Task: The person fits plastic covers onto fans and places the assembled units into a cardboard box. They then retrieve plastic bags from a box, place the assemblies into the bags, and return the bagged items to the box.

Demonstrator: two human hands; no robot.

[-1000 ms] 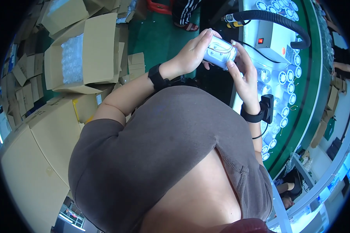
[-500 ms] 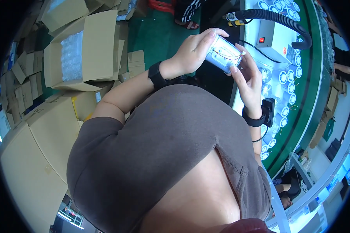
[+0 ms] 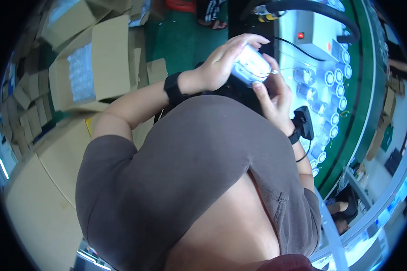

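Note:
Between my two hands is a white cylindrical housing (image 3: 252, 65) with a thin wire running over its side and a small connector at the right end. My left hand (image 3: 221, 63) wraps its left end, thumb and fingers along the upper side. My right hand (image 3: 276, 92) grips the other end, thumb below and fingers around the right edge. The housing is tilted, and the view is slightly blurred. Several similar white and clear cylinders (image 3: 333, 101) stand and lie on the bench to the right of my right hand.
A grey box with a red switch (image 3: 309, 36) sits on the bench, beneath a black corrugated hose (image 3: 319, 10). Green belt surface (image 3: 357, 90) runs along the far right. Open cartons (image 3: 111, 63) with bubble wrap (image 3: 81, 74) stand at left. A person's sandalled foot (image 3: 217, 24) shows at the top.
Both hands and the housing have shifted slightly left in the picture, and the housing is turned a little. The grip of both hands stays on it. The whole view has moved slightly.

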